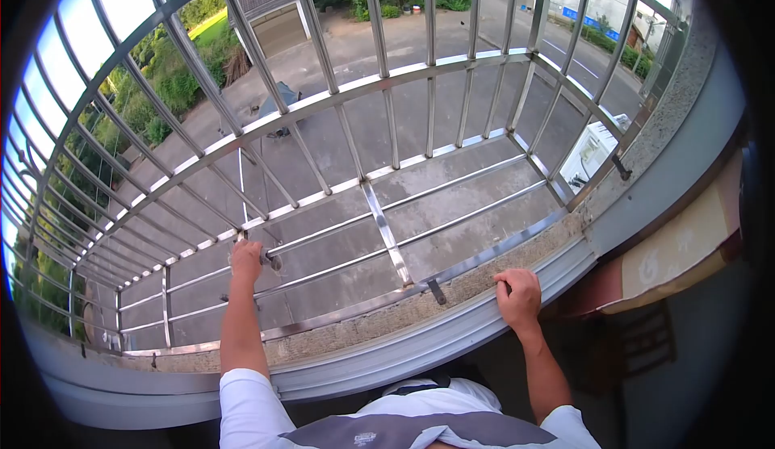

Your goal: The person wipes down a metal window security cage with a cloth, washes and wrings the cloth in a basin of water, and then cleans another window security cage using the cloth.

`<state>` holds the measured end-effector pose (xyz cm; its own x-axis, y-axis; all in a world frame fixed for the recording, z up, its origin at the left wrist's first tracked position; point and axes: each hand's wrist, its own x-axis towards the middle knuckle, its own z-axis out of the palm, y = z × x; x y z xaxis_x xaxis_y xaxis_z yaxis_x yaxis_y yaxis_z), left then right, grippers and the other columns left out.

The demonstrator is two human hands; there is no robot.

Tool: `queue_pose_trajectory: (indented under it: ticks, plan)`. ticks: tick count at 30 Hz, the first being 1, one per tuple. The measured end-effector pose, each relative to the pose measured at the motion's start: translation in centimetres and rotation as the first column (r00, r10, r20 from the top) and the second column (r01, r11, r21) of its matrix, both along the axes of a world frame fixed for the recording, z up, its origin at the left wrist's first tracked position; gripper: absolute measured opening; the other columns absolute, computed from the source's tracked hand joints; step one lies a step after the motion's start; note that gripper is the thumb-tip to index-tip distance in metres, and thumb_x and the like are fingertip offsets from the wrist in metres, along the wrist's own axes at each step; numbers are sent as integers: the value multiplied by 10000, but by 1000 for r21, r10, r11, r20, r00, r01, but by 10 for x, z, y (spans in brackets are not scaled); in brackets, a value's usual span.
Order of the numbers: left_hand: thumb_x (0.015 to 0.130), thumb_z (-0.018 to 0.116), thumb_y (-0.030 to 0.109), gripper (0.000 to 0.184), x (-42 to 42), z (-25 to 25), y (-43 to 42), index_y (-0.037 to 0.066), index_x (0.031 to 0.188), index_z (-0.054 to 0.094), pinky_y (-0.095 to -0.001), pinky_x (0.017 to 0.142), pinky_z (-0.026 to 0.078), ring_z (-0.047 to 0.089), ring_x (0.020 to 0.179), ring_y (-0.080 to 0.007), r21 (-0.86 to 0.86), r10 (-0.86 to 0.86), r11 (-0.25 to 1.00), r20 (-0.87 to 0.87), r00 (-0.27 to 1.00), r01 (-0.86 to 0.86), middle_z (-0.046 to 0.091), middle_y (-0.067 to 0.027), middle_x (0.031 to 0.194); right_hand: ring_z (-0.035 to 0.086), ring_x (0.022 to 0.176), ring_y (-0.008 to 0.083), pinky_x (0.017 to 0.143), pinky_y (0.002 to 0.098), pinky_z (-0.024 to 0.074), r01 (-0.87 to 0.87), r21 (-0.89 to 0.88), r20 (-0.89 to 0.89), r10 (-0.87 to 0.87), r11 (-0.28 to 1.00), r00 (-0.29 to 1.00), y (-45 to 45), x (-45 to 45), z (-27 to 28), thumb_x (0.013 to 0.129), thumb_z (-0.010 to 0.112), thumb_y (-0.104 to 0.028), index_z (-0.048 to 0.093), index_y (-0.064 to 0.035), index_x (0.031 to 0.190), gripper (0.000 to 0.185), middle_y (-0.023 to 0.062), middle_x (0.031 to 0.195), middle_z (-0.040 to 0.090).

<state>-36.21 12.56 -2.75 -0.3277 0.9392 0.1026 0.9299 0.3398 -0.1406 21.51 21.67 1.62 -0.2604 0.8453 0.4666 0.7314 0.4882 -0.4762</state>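
My left hand (246,260) reaches out over the floor bars of a stainless-steel window cage (387,235). Its fingers are closed at the cage's lower outer rail (323,199). A small greyish thing (275,263) shows just right of that hand; whether I hold it or what it is, I cannot make out. Nearer to me, my right hand (519,297) is curled closed at the edge of the light-grey window frame (436,350), beside the rough stone sill (476,284). The undersides of its fingers are hidden.
Upright bars (379,25) surround the opening, with a paved yard (355,54) far below. A dark metal bracket (437,291) sticks up at the sill. A covered vehicle (278,100) and a white vehicle (593,150) stand below. A wooden chair (646,338) is behind, at lower right.
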Motion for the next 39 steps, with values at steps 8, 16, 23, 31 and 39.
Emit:
queue_pose_trajectory:
  ticks: [8,16,23,31,39]
  plan:
    - [617,662,-2,396,-1,-11,12,60,1007,639,-404,853,450,563,944,-330,82,-55,996,137,989,44,653,-131,908,597,851,246,834,383,429,17,10,-12,-17,1000,1000,0,2,-2,720,615,-58,655,-91,773,74,55,795,637]
    - [598,680,46,402,106,-21,99,28,996,622,-415,792,465,578,870,-337,371,-331,896,193,924,243,652,-152,864,595,852,243,838,382,429,-2,19,14,1,1000,1000,1,4,-5,719,619,-66,655,-96,765,65,50,788,635]
    - [612,691,57,391,197,-28,177,6,983,579,-429,738,471,575,817,-350,444,-308,880,265,914,168,630,-175,780,595,828,239,823,381,435,28,29,-7,-28,999,1000,1,2,-4,720,619,-67,643,-100,746,48,44,766,628]
    - [601,753,158,377,189,-14,159,59,918,575,-439,739,484,580,858,-338,398,-386,857,79,919,326,622,-133,890,603,823,249,825,373,444,32,17,-51,-31,999,998,-1,6,-6,726,618,-68,643,-97,751,46,52,771,638]
    - [627,740,183,327,103,-10,96,98,893,569,-455,747,501,606,899,-336,65,-2,998,275,962,-16,623,-131,910,607,823,254,797,372,450,32,24,-67,-30,999,997,-1,6,-6,740,611,-63,654,-101,769,64,54,794,647]
